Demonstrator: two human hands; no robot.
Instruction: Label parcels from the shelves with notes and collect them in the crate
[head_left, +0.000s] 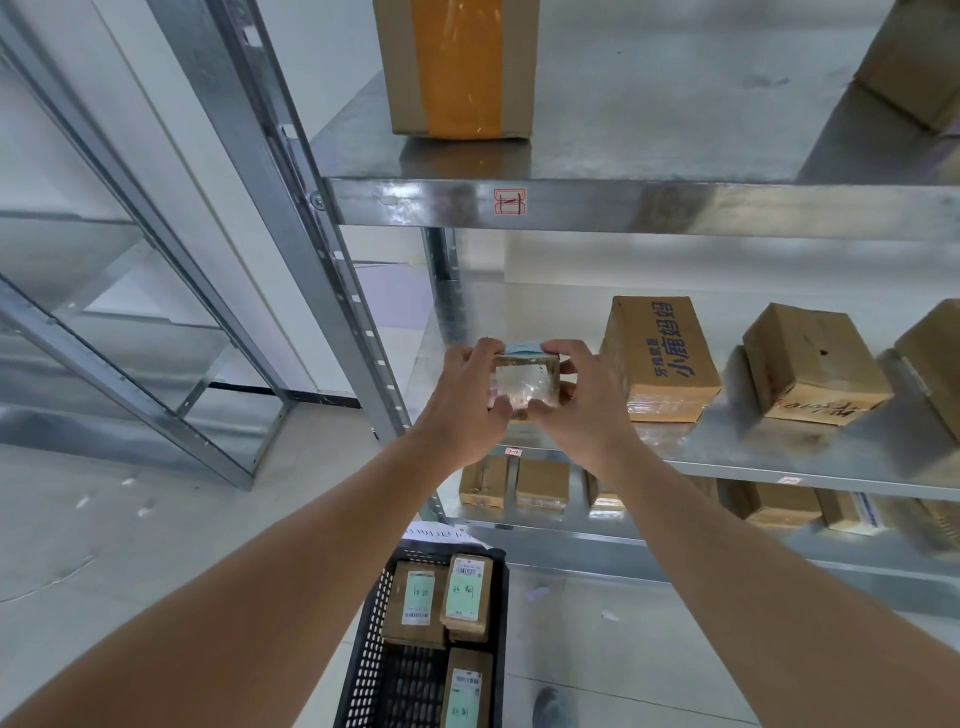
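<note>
Over the front edge of the middle shelf, near its left corner, both hands meet on one small parcel. Left hand pinches its left side, right hand clamps the right, fingers wrapped over its top edge. A pale blue slip shows along that top edge. Down on the floor, the black crate holds three labelled parcels. More boxes sit further right along the shelf.

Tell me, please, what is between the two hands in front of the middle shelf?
In the head view, a small taped parcel sits between the left hand and the right hand, gripped by both, with a blue note along its top edge.
</note>
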